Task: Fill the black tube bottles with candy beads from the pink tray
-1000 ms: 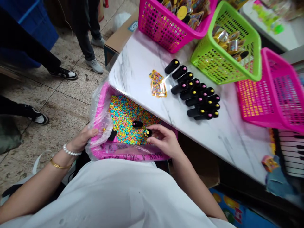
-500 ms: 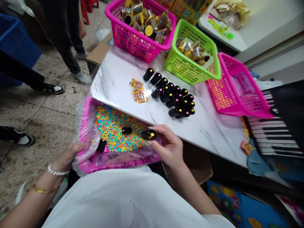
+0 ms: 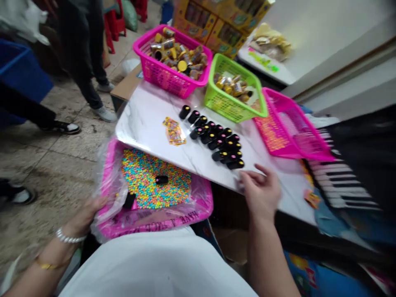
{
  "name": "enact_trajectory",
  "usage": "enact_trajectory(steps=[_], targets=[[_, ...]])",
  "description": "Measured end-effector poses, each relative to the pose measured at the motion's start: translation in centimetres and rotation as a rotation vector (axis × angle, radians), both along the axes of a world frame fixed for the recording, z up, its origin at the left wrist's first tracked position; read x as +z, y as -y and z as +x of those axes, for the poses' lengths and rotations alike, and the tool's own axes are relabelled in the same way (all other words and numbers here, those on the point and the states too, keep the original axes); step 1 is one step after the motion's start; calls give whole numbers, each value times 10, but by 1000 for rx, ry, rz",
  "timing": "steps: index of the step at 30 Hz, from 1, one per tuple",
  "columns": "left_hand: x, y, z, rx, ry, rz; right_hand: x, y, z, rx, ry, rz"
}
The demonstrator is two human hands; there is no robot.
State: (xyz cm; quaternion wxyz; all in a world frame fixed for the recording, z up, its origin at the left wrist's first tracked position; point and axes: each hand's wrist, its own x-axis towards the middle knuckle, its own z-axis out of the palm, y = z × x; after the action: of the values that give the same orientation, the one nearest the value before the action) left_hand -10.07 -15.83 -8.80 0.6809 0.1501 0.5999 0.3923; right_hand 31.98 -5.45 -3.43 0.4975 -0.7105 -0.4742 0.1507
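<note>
My left hand is closed on the plastic-lined left rim of a pink tub. Small multicoloured balls fill the tub's bottom. One black cup lies on the balls, and a black scoop-like piece rests by the front left wall. Over the table's near edge, my right hand is open and slightly blurred, its fingers half bent. Just left of its fingertips stands the nearest black cup of a tight group of small black cups, each with a yellow or pink ball showing on top.
Small printed packets lie on the marbled table. Behind stand a pink basket and a green basket of yellow-capped containers, plus another pink basket at right. People's legs show at left.
My right hand has moved right from above the tub to the table and let go of the black cup, which now stands at the group's near end. My left hand stays on the rim.
</note>
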Motion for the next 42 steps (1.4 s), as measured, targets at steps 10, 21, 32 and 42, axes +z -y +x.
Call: enact_trajectory(steps=[10, 21, 32, 42], targets=[[-8, -3, -2, -76, 113, 274, -39, 11, -141, 1113, 879, -157], [-13, -6, -5, -40, 160, 353, -56, -1, -173, 1338, 801, -296], [-14, -3, -6, -31, 183, 210, -47, 17, -118, 1056, -190, -431], [-12, 7, -7, -26, -11, -37, 4, 36, -31, 485, -72, -58]])
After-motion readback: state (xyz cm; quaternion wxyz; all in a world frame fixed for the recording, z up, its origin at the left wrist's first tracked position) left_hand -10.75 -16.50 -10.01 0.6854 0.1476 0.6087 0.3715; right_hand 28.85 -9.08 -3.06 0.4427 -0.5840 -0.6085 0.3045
